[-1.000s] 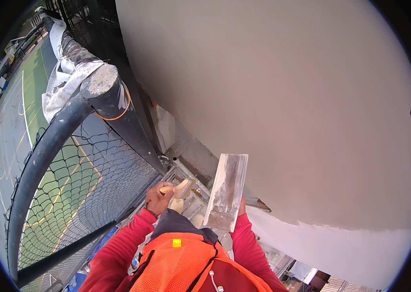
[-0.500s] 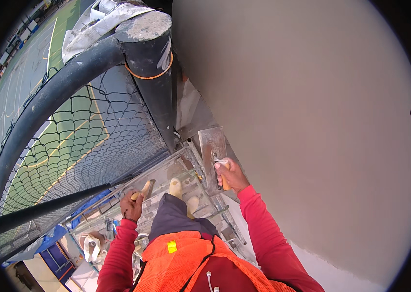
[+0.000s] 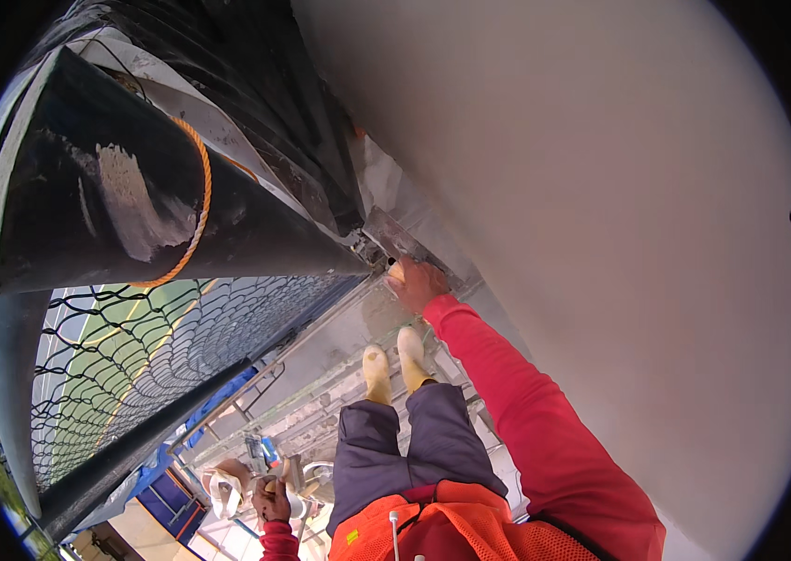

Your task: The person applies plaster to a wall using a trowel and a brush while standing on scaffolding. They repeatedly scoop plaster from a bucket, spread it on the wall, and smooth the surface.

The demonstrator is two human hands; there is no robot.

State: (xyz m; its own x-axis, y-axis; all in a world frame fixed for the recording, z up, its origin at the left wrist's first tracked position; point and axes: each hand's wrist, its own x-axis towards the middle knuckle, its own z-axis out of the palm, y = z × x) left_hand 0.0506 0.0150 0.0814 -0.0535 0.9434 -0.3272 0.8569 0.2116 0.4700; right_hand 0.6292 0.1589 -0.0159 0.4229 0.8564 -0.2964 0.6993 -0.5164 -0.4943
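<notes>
My right hand (image 3: 421, 282) reaches forward, closed round the wooden handle of a flat steel trowel (image 3: 419, 245). The trowel lies at the lower edge of the smooth grey plastered wall (image 3: 601, 234), near the foot of the black round post (image 3: 58, 224); whether it touches the wall I cannot tell. My left hand (image 3: 272, 505) is low at the lower middle, closed on a small wooden-handled scraper (image 3: 274, 483), whose blade is hard to make out.
My yellow boots (image 3: 377, 374) stand on a scaffold platform (image 3: 320, 346) with rails. A chain-link fence (image 3: 133, 346) runs along the left, over a court. An orange rope (image 3: 197, 215) loops round the post. A white container (image 3: 225, 488) and blue sheeting (image 3: 238, 381) sit lower left.
My right hand has moved forward with the trowel toward the post's foot. My left hand has dropped back with the scraper. The view has closed in on the post, which now looms large upper left.
</notes>
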